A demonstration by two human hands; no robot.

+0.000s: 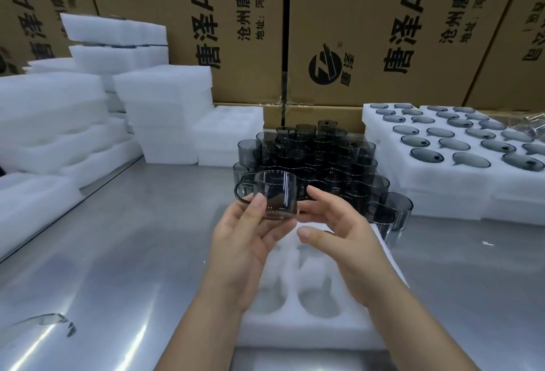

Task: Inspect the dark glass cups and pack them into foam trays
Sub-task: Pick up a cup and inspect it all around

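My left hand (250, 240) grips a dark glass cup (275, 195) with a handle, held upright above the table, thumb on its near side. My right hand (339, 229) hovers just to the right of the cup with relaxed fingers, its fingertips close to the cup's lower edge; contact is unclear. Below both hands lies a white foam tray (309, 320) with round pockets that hold nothing. A stacked pile of dark glass cups (321, 158) stands behind the held cup.
White foam trays (442, 181) filled with dark glass pieces sit at the right. Stacks of foam blocks (165, 105) stand at the left and back. Cardboard boxes (354, 31) form a wall behind. The table (118, 252) is shiny steel.
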